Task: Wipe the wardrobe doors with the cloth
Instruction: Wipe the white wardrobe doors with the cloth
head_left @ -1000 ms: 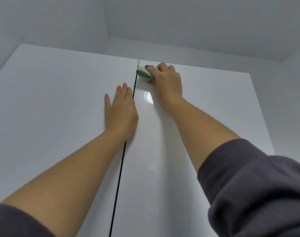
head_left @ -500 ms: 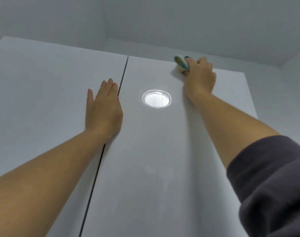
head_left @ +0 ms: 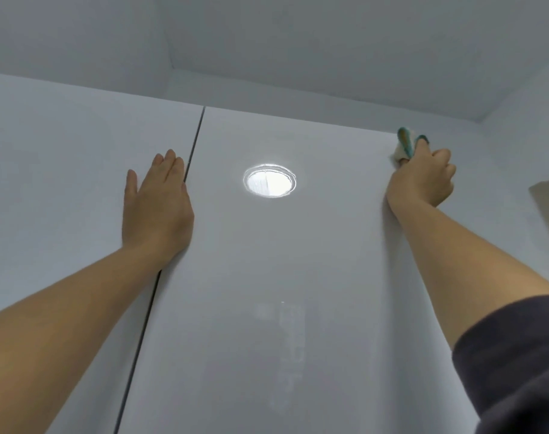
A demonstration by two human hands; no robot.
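Rightward since before, the right hand now grips the cloth at the right door's top right corner; cloth pokes above curled fingers, seemingly touching it. Left hand presses flat, fingers straight, beside the seam.

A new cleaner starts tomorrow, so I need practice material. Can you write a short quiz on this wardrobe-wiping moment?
1. True or false: the left hand lies flat with straight fingers, holding nothing.
2. Where is the cloth? A: at the seam between the doors. B: at the top right corner of the right door. C: low on the left door.
3. Fill in: the round light reflection shows on the ___ door.
Key: 1 true; 2 B; 3 right.
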